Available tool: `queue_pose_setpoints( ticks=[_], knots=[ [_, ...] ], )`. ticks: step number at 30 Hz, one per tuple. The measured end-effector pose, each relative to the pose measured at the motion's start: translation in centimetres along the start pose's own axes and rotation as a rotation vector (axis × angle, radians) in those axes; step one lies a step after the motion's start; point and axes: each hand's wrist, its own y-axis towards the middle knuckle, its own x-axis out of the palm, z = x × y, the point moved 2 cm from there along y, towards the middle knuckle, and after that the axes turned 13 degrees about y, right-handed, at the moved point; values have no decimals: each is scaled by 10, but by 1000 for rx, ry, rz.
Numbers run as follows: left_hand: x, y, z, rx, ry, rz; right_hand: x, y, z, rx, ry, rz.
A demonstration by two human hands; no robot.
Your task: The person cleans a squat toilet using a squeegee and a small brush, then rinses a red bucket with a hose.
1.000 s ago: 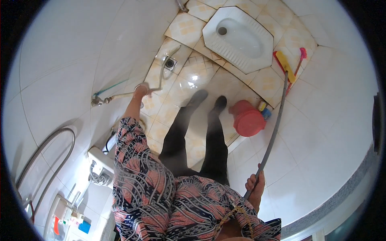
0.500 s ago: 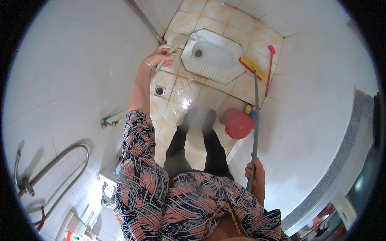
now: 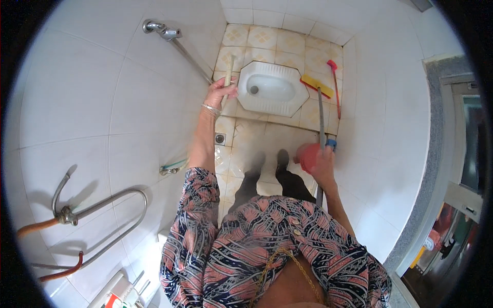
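My left hand [image 3: 222, 92] is closed around a pale hose [image 3: 228, 74], whose end points away from me beside the white squat toilet [image 3: 287, 109]. My right hand [image 3: 323, 167], somewhat blurred, grips the long grey handle of a floor brush [image 3: 322, 115] partway down its length. The yellow brush head [image 3: 316, 85] with a red edge rests by the right end of the toilet. Beyond it, a red long-handled toilet brush [image 3: 336, 84] leans near the right wall. My right hand partly covers a red bucket [image 3: 307, 157].
A drain [image 3: 220, 138] lies in the tiled floor left of my feet. Along the left wall run a flush pipe with a valve [image 3: 169, 33], a small tap [image 3: 172, 168] and shower piping [image 3: 67, 214]. A doorway [image 3: 436, 154] opens at the right. Blue containers [image 3: 331, 144] stand by the bucket.
My right hand has slid forward along the brush handle, closer to the brush head. The hose in my left hand now stands more upright in the picture. The whole view has shifted.
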Motion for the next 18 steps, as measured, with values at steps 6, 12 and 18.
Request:
queue_pose_setpoints(
  ticks=[6, 12, 18],
  knots=[
    [12, -19, -35, 255, 5, 205, 36, 47, -27, -300, -133, -760],
    [38, -47, -39, 243, 160, 280, 39, 114, -96, -254, 649, -632],
    [63, -85, -44, 329, 508, 141, 87, 186, -152, 440, 1925, -630]
  ],
)
